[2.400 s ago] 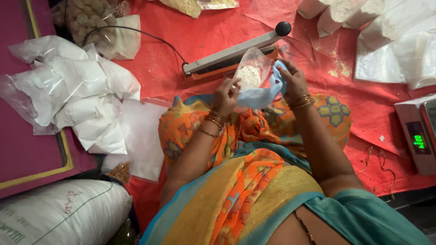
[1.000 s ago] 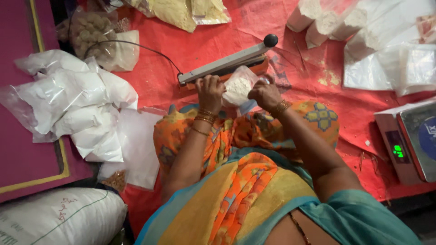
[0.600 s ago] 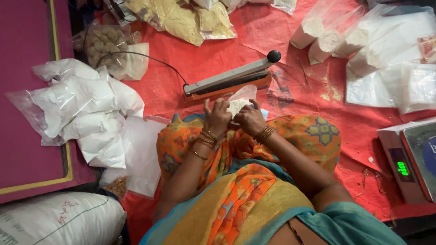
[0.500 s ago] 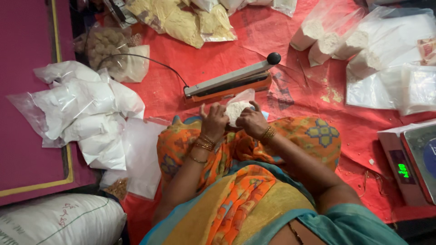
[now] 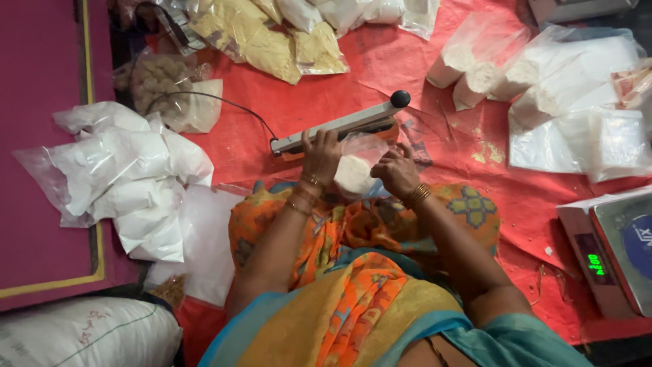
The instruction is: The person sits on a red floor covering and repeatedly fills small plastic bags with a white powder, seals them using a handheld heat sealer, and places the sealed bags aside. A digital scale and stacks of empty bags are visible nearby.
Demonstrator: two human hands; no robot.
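Note:
Both hands hold a small clear plastic bag of white powder point(image 5: 356, 171) above my lap. My left hand point(image 5: 320, 155) grips its left side and reaches up against the bar of the heat sealer point(image 5: 339, 125). My right hand point(image 5: 396, 170) pinches the bag's right edge. The bag's open top lies at the sealer's jaw, just below the long grey bar with a black knob at its right end. The sealer sits on a red mat point(image 5: 435, 122).
A heap of filled white powder bags point(image 5: 122, 170) lies at the left. More bags point(image 5: 543, 75) and clear empty bags point(image 5: 604, 143) lie at the right, yellow powder bags point(image 5: 272, 41) at the top. A digital scale point(image 5: 611, 248) stands at the right edge, a white sack point(image 5: 81, 336) at bottom left.
The bag was held up in front of me with both hands, then came down and forward to the sealer. Its top now rests at the sealer's jaw, my left hand on the bar.

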